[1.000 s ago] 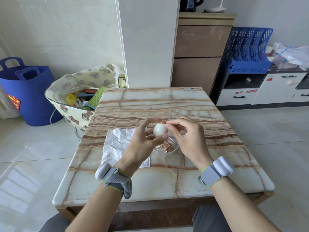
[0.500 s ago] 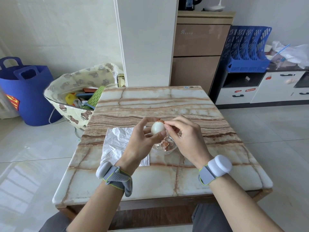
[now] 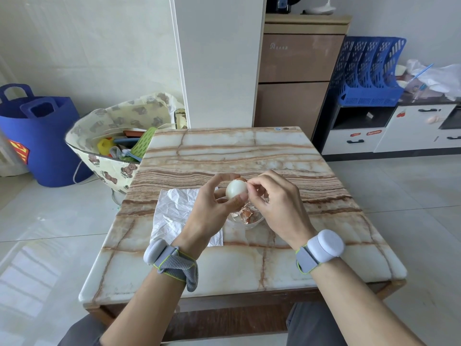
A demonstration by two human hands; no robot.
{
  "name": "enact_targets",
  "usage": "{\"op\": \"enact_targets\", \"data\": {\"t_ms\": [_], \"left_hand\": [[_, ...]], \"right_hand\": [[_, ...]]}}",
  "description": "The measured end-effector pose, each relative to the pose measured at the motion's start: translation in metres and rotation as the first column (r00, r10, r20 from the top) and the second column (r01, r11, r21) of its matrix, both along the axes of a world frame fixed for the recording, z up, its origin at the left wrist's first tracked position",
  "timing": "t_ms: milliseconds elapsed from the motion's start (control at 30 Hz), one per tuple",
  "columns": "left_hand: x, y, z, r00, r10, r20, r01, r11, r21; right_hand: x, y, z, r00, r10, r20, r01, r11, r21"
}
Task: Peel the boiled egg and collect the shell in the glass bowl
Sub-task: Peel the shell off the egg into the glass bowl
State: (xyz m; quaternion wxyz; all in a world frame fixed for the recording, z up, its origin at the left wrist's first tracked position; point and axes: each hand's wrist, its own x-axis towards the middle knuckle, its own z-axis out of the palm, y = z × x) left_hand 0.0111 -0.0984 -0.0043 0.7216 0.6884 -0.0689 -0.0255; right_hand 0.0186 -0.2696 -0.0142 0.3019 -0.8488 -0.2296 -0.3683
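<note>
My left hand [image 3: 212, 208] grips a boiled egg [image 3: 235, 189] between thumb and fingers, above the table. Most of the egg shows bare white; a bit of brown shell [image 3: 241, 180] clings to its top. My right hand [image 3: 274, 206] pinches at that shell with thumb and forefinger. Just below the hands stands the glass bowl [image 3: 249, 224], partly hidden, with several brown shell pieces [image 3: 247, 213] inside it.
A crumpled white paper towel [image 3: 174, 211] lies on the marble table [image 3: 249, 151] left of the bowl. Left of the table stand a bear-print bag [image 3: 112, 136] of items and a blue tub [image 3: 37, 136]. Cabinets and a blue rack [image 3: 366, 71] line the back right.
The egg has turned slightly in my left hand and my right fingers have shifted onto the shell at its top. Both hands stay above the bowl.
</note>
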Motion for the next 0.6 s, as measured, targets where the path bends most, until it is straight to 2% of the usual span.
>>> {"op": "enact_targets", "data": {"t_ms": [233,367,600], "left_hand": [[-0.0002,-0.0012,-0.0014,1.0,-0.027,-0.002,0.027,0.999,-0.022],[-0.0011,0.0006,-0.0006,0.999,-0.034,-0.001,0.034,0.998,-0.055],[-0.0026,-0.0011,-0.0001,1.0,-0.016,-0.001,0.016,0.997,-0.072]], "right_hand": [[0.0032,0.0009,-0.0031,0.977,0.06,-0.206,0.01,0.946,0.324],[0.0045,-0.0018,-0.0045,0.966,0.057,-0.253,0.043,0.927,0.374],[0.0038,-0.0031,-0.006,0.956,0.036,-0.291,0.077,0.927,0.368]]}}
